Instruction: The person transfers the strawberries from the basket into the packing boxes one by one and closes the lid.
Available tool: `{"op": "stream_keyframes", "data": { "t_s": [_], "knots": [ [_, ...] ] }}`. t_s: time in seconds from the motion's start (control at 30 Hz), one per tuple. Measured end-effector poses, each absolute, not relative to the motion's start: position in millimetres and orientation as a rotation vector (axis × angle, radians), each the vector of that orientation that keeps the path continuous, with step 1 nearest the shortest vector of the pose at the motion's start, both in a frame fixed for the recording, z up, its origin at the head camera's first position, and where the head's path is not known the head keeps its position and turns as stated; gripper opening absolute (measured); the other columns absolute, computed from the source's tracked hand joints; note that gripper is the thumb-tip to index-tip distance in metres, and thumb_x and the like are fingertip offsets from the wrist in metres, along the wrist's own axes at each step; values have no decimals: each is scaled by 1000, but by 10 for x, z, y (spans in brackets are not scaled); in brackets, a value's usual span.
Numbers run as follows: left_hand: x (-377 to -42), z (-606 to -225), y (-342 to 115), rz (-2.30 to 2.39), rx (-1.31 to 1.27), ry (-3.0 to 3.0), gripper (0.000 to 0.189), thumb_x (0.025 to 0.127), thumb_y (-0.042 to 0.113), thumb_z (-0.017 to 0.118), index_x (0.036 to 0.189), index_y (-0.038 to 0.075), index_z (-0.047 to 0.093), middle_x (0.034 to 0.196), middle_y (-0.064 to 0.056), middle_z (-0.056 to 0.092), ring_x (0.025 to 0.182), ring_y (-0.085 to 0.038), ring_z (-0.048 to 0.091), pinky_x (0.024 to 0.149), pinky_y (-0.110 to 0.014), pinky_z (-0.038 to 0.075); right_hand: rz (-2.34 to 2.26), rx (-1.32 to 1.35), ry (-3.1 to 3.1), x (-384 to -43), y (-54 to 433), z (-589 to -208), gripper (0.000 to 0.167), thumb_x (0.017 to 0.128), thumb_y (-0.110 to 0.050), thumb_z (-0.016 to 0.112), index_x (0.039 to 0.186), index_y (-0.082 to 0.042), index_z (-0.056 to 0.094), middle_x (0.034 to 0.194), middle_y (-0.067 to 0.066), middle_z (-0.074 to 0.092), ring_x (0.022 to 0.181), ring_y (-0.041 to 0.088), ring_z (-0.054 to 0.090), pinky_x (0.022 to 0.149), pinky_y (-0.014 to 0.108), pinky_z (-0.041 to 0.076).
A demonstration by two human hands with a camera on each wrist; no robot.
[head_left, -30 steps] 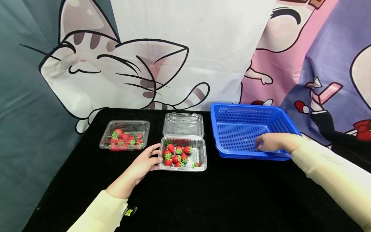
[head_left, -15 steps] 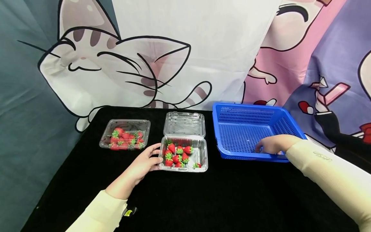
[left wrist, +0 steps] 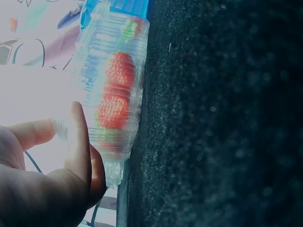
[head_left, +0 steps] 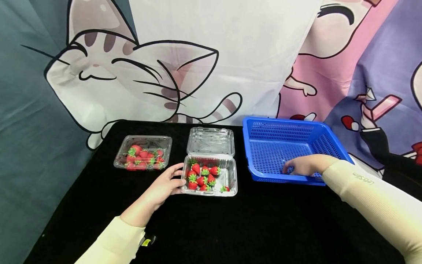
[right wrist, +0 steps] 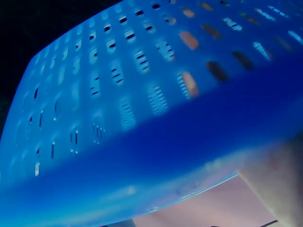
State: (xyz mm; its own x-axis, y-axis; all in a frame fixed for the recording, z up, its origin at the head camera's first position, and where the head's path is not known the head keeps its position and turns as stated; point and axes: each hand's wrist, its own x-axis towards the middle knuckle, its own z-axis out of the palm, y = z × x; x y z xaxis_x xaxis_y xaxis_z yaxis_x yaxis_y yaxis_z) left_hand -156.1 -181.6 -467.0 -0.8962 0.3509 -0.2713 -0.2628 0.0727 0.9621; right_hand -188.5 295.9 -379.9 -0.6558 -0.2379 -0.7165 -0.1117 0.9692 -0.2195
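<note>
In the head view my left hand grips the left rim of an open clear plastic clamshell box. Several strawberries lie in its base, mostly to the left. The box's lid is folded back behind it. The left wrist view shows strawberries through the side wall, with my fingers against it. My right hand reaches over the near edge of a blue perforated basket. Its fingers point down inside, and their tips are partly hidden. In the right wrist view the basket wall blocks that hand.
Left of the open box stands a second clear clamshell with its lid down and several strawberries inside. Everything sits on a black cloth-covered table. A printed cartoon curtain hangs right behind the table.
My right hand has shifted slightly left within the basket. My left hand keeps its hold on the open box. The whole view has drifted a little.
</note>
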Motion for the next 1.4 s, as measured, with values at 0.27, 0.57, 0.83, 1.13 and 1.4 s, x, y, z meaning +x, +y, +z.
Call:
{"op": "stream_keyframes", "data": {
  "t_s": [0.27, 0.57, 0.83, 1.13, 1.4],
  "knots": [
    [-1550, -4667, -1822, 1865, 99, 1928, 64, 97, 6, 57, 154, 9, 29, 142, -22, 40, 101, -25, 63, 80, -35, 56, -150, -336, 2322, -1882, 2908, -3824, 20, 92, -9, 61, 111, -13, 65, 110, 10, 60, 95, 27, 53, 84, 48, 47],
    [-1549, -4653, -1811, 1867, 109, 1928, 64, 97, 6, 57, 154, 9, 29, 141, -22, 41, 101, -26, 63, 80, -34, 56, -152, -355, 2345, -1875, 2886, -3852, 15, 87, 0, 56, 95, -13, 58, 85, 4, 52, 73, 18, 48, 64, 32, 39],
    [-1553, -4660, -1811, 1871, 97, 1925, 64, 97, 4, 57, 154, 9, 30, 141, -22, 41, 101, -25, 63, 79, -34, 56, -214, -397, 2482, -1888, 2912, -3793, 9, 94, -17, 64, 102, -12, 64, 86, 0, 58, 76, 16, 53, 66, 33, 45],
    [-1542, -4654, -1819, 1869, 94, 1938, 63, 97, 5, 57, 153, 8, 30, 141, -23, 42, 102, -26, 63, 79, -33, 56, -272, -431, 2766, -1897, 2839, -3500, 20, 93, -25, 68, 105, -9, 70, 89, -3, 65, 81, 16, 57, 77, 42, 50],
    [-1532, -4665, -1805, 1893, 105, 1925, 63, 96, 4, 57, 153, 7, 30, 139, -23, 42, 98, -24, 64, 78, -34, 56, -536, -389, 2993, -1805, 2421, -3286, 23, 96, -36, 64, 104, -15, 68, 92, 0, 66, 79, 19, 57, 72, 38, 47]
  ]
}}
